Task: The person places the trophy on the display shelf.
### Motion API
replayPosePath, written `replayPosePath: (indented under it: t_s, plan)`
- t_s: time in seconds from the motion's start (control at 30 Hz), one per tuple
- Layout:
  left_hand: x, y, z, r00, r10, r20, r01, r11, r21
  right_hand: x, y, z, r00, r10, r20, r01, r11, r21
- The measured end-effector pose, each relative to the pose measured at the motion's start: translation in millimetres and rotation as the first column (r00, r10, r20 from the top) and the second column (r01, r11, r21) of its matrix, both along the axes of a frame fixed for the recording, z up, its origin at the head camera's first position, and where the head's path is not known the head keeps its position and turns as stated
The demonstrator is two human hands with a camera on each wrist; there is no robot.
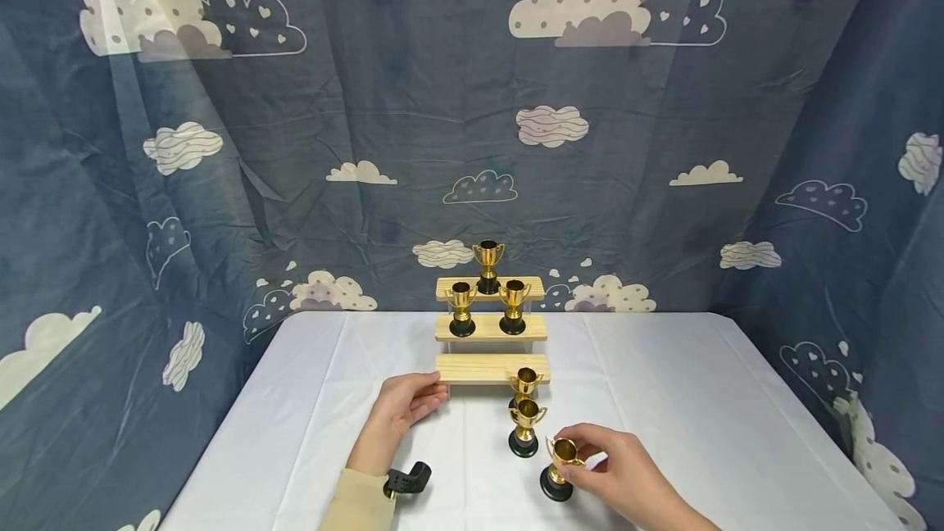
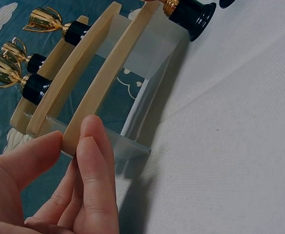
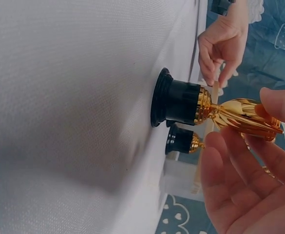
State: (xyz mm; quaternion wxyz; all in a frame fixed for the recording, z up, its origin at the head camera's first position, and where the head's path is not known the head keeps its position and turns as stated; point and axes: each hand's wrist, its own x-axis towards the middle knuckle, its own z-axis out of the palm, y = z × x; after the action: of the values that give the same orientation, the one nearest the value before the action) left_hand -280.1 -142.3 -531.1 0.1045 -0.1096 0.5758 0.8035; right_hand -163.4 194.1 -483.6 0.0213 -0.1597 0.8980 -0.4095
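My left hand (image 1: 401,410) pinches the left end of the lowest board of a three-step wooden display stand (image 1: 479,367); in the left wrist view, thumb and fingers (image 2: 94,161) meet on that board's end. My right hand (image 1: 614,465) grips the gold cup of a small trophy (image 3: 239,114) with a black round base. Whether this base touches the table cannot be told. Just beyond it, nearer the stand, a second trophy (image 1: 524,430) is upright on the table. A third trophy (image 1: 525,383), partly hidden behind the second, is by the lowest board's right end.
Two trophies (image 1: 461,310) (image 1: 513,307) stand on the middle board and one trophy (image 1: 488,265) on the top board. White cloth covers the table (image 1: 354,351). A dark cloud-patterned curtain (image 1: 406,105) hangs behind and at both sides.
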Motion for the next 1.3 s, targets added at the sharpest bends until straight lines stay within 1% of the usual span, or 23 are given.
replayPosePath:
  t_s: [0.2, 0.57, 0.83, 1.0, 1.13, 1.3]
  plan:
    - [-0.9, 0.3, -0.7, 1.0, 0.002, -0.001, -0.002, 1.0, 0.001, 0.0, -1.4, -1.5, 0.999, -0.022, 0.023, 0.022, 1.0, 0.003]
    - [-0.7, 0.4, 2.1, 1.0, 0.002, 0.001, -0.002, 1.0, 0.001, -0.6, -1.3, -3.2, 0.995, -0.054, 0.078, 0.059, 0.997, -0.056]
    - [-0.4, 1.0, 1.5, 1.0, 0.005, 0.019, -0.005, 1.0, 0.002, -0.3, -2.1, -2.6, 0.994, -0.077, 0.073, 0.082, 0.994, -0.07]
    - [-0.6, 1.0, 0.6, 1.0, 0.002, 0.009, -0.001, 1.0, -0.014, 0.2, -2.6, -1.4, 0.994, -0.087, 0.065, 0.092, 0.993, -0.073]
    - [-1.0, 0.9, 1.0, 1.0, 0.002, 0.011, -0.002, 1.0, -0.001, 1.4, -2.7, -0.2, 0.995, -0.086, 0.056, 0.091, 0.993, -0.081]
    - [-0.4, 1.1, 1.1, 1.0, 0.005, 0.017, -0.005, 1.0, -0.006, 2.3, -2.5, 2.2, 0.996, -0.08, 0.025, 0.082, 0.993, -0.084]
